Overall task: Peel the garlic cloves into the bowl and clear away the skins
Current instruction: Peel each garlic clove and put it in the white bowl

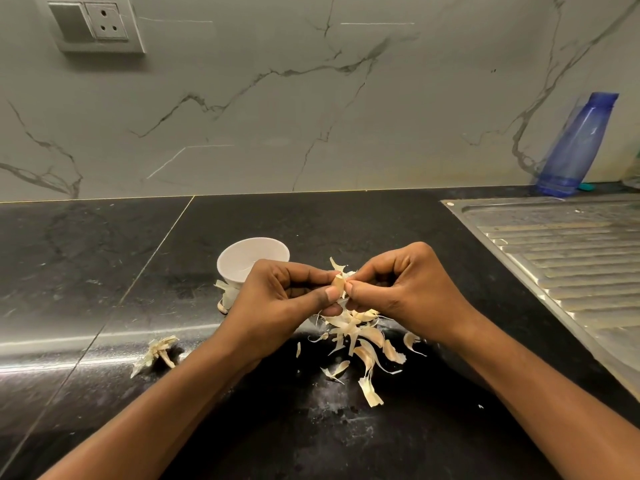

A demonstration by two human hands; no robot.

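My left hand (277,299) and my right hand (408,285) meet above the black counter, both pinching one garlic clove (338,280) with loose skin sticking up from it. A small white bowl (242,251) stands just behind my left hand, which covers its near rim. Under and in front of my hands lies a heap of garlic skins (360,341), with several unpeeled-looking cloves mixed in. A garlic stem piece with skins (157,351) lies apart at the left. More skin (227,294) lies against the bowl's base.
A steel sink drainboard (561,251) fills the right side of the black counter (104,258). A blue plastic bottle (575,147) leans against the marble wall at the back right. A socket plate (93,24) sits high on the wall at the left.
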